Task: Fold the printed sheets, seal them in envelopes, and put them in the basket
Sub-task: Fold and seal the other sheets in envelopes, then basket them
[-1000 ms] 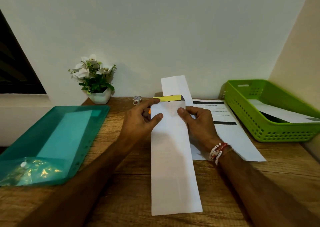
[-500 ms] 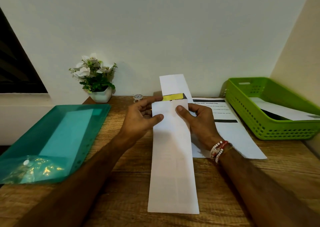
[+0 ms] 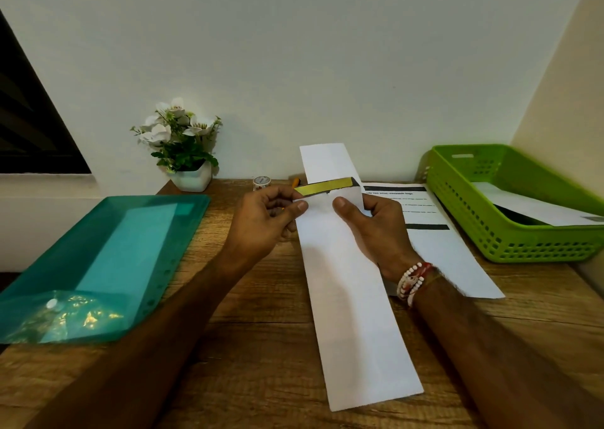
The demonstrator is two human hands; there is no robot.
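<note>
On the table [image 3: 261, 347], a long envelope [image 3: 356, 314] lies in the middle, its far end raised between the left hand [image 3: 261, 226] and the right hand [image 3: 376, 232]. A folded sheet [image 3: 327, 162] stands out of this end. To the left lies a plastic folder [image 3: 108, 262]. Behind it, near the wall, stands a flower pot [image 3: 192, 178], and a tape roll [image 3: 261, 182] just beside. To the right of the envelope lies a printed sheet [image 3: 438, 248], partly under it. Further right stands the basket [image 3: 510, 232], with another envelope [image 3: 536, 209] in it.

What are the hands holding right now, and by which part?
Both hands, left hand and right hand, hold the long white envelope near its open far end, thumbs on top, just below the yellow strip of the raised flap.
</note>
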